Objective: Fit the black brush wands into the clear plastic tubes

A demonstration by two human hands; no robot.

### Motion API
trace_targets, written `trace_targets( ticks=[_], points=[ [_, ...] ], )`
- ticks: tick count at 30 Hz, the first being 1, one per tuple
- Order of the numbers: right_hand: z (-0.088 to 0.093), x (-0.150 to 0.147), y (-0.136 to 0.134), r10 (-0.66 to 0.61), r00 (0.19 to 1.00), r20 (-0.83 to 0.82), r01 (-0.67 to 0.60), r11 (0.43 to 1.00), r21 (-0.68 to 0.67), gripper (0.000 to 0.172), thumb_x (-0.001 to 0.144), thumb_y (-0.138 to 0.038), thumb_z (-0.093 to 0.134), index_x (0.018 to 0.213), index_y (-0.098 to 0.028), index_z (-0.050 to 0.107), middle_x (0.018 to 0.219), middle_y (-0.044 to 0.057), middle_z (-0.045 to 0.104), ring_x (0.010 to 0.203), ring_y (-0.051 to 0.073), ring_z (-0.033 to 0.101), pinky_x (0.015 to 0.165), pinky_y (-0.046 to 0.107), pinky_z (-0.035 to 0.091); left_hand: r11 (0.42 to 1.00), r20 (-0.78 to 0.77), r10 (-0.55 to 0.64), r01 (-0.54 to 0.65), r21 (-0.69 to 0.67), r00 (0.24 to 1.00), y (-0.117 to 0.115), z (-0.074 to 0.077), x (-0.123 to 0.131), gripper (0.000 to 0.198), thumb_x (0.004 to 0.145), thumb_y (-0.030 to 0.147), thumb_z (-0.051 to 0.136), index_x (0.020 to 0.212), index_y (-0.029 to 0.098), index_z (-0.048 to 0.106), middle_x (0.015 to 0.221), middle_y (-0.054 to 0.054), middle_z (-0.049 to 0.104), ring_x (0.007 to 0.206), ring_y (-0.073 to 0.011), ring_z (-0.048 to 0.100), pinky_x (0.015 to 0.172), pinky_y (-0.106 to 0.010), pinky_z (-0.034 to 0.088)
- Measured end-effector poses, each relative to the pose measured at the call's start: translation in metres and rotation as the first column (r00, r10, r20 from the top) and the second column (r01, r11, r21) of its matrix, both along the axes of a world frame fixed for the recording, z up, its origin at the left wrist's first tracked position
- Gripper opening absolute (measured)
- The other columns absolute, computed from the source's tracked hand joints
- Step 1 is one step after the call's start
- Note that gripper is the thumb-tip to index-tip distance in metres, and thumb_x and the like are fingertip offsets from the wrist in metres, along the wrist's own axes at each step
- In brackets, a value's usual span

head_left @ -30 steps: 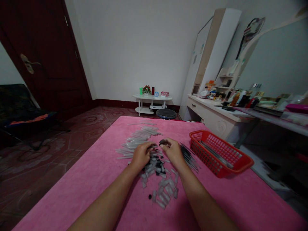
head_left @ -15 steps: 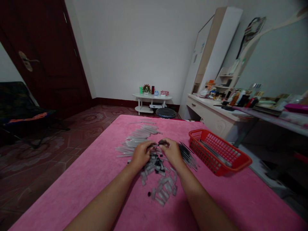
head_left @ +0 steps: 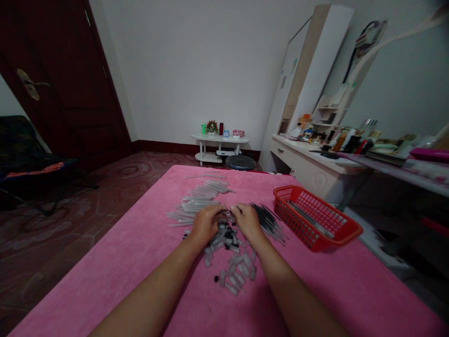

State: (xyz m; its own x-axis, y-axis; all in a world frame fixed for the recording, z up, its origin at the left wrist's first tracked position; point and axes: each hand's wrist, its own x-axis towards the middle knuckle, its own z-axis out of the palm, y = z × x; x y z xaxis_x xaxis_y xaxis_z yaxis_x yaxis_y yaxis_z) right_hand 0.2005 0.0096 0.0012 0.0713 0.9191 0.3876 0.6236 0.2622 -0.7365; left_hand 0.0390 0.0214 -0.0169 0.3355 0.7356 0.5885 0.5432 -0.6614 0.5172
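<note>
left hand (head_left: 206, 223): curled knuckles-up at the far end of the heap, fingertips turned in toward the other hand.
right hand (head_left: 247, 220): curled the same way, just right of the left hand; the fingertips of both hands meet.
grip: the hands are together, but i cannot tell whether a piece is clamped between the fingertips; it is too small and shaded.
heap of short clear plastic caps and small black bits (head_left: 234, 271): lies mid-desk, running from under the hands toward the near edge, between the two forearms.
handling: the pieces look very light, stiff and smooth, so probably slippery and quick to roll or flick away; not fragile, though thin plastic may crack if squeezed hard.
where to hold: best pinched across the sides with thumb and forefinger, near the middle of a piece, one at a time.
long clear plastic tubes (head_left: 199, 199): spread in a loose row left of and beyond the left hand.
thin black rods (head_left: 268, 217): fanned out just right of the right hand.
red plastic mesh basket (head_left: 345, 231): right of the rods, with long pieces lying inside.
pink cloth-covered desk (head_left: 140, 262): soft surface that likely slows rolling.
</note>
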Motion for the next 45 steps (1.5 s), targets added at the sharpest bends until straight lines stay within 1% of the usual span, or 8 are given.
trace_targets(
  ticks=[5, 14, 22, 29, 33, 37, 40, 45],
  points=[
    [-0.0038, 0.0020, 0.0004, 0.035, 0.999, -0.030, -0.036, 0.999, -0.037, 0.041, 0.082, -0.041, 0.049, 0.049, -0.018, 0.057, 0.042, 0.000, 0.052, 0.044, 0.012, 0.045, 0.046, 0.023, 0.027, 1.000, -0.004, -0.002, 0.002, 0.010, 1.000, -0.0001, 0.0005, -0.0001, 0.035, 0.078, 0.007, 0.051, 0.105, 0.022, 0.066, 0.104, -0.004, 0.070, 0.099, -0.0205, 0.063, 0.089, -0.035, 0.049],
    [0.0014, -0.0003, -0.0026, 0.085, 0.991, -0.102, -0.086, 0.996, -0.006, 0.017, 0.073, -0.026, 0.057, 0.063, -0.017, 0.068, 0.058, 0.002, 0.064, 0.056, 0.017, 0.056, 0.053, 0.024, 0.037, 0.999, 0.001, 0.022, -0.022, -0.044, 1.000, 0.0032, -0.0007, -0.0023, 0.039, 0.075, 0.004, 0.051, 0.105, 0.022, 0.067, 0.106, -0.004, 0.070, 0.100, -0.0207, 0.063, 0.089, -0.035, 0.049],
    [0.0040, 0.0045, -0.0037, 0.144, 0.989, 0.045, -0.144, 0.990, 0.010, 0.013, 0.071, -0.018, 0.053, 0.065, -0.020, 0.065, 0.058, -0.001, 0.061, 0.058, 0.015, 0.053, 0.056, 0.024, 0.033, 0.998, -0.002, -0.060, 0.060, -0.008, 0.998, 0.0044, 0.0005, -0.0051, 0.039, 0.074, 0.003, 0.048, 0.102, 0.022, 0.068, 0.103, -0.004, 0.071, 0.099, -0.0201, 0.063, 0.088, -0.033, 0.049],
    [0.0025, 0.0060, -0.0053, 0.200, 0.965, -0.169, -0.231, 0.955, -0.186, 0.026, 0.074, -0.027, 0.050, 0.049, -0.020, 0.049, 0.043, -0.003, 0.049, 0.044, 0.011, 0.043, 0.048, 0.022, 0.028, 0.994, -0.076, -0.102, 0.105, 0.034, 0.992, 0.0010, 0.0059, -0.0059, 0.048, 0.071, -0.003, 0.045, 0.102, 0.023, 0.070, 0.098, -0.005, 0.071, 0.093, -0.0199, 0.063, 0.082, -0.032, 0.049],
    [0.0005, 0.0053, -0.0072, 0.216, 0.939, -0.268, -0.288, 0.919, -0.268, 0.029, 0.077, -0.036, 0.043, 0.053, -0.021, 0.048, 0.042, -0.003, 0.049, 0.037, 0.011, 0.043, 0.041, 0.023, 0.032, 0.987, -0.078, -0.152, 0.156, 0.049, 0.985, 0.0020, 0.0059, -0.0065, 0.052, 0.070, -0.003, 0.044, 0.108, 0.024, 0.068, 0.099, -0.005, 0.071, 0.094, -0.0191, 0.063, 0.083, -0.032, 0.048],
    [0.0002, 0.0038, -0.0073, 0.192, 0.931, -0.310, -0.281, 0.920, -0.273, 0.020, 0.074, -0.032, 0.048, 0.059, -0.019, 0.052, 0.049, -0.002, 0.055, 0.040, 0.012, 0.047, 0.041, 0.023, 0.037, 0.993, -0.108, -0.116, 0.119, 0.023, 0.987, 0.0039, 0.0046, -0.0078, 0.051, 0.071, -0.001, 0.045, 0.109, 0.025, 0.068, 0.100, -0.005, 0.071, 0.095, -0.0206, 0.063, 0.084, -0.034, 0.049],
    [-0.0003, 0.0043, -0.0049, 0.176, 0.948, -0.267, -0.237, 0.947, -0.217, 0.006, 0.068, -0.020, 0.053, 0.065, -0.018, 0.058, 0.054, -0.002, 0.059, 0.048, 0.013, 0.053, 0.047, 0.022, 0.039, 0.995, -0.107, -0.101, 0.099, -0.022, 0.989, 0.0062, 0.0026, -0.0084, 0.050, 0.071, 0.000, 0.046, 0.109, 0.025, 0.068, 0.103, -0.005, 0.071, 0.097, -0.0207, 0.064, 0.085, -0.033, 0.049],
    [0.0018, 0.0066, -0.0020, 0.171, 0.985, 0.021, -0.170, 0.985, -0.039, 0.010, 0.068, -0.013, 0.057, 0.071, -0.017, 0.066, 0.068, 0.002, 0.067, 0.065, 0.015, 0.059, 0.061, 0.022, 0.041, 0.997, -0.092, -0.057, 0.051, -0.064, 0.994, 0.0088, 0.0003, -0.0077, 0.048, 0.072, 0.001, 0.048, 0.109, 0.024, 0.068, 0.104, -0.005, 0.071, 0.098, -0.0209, 0.064, 0.085, -0.033, 0.050]
  ],
)
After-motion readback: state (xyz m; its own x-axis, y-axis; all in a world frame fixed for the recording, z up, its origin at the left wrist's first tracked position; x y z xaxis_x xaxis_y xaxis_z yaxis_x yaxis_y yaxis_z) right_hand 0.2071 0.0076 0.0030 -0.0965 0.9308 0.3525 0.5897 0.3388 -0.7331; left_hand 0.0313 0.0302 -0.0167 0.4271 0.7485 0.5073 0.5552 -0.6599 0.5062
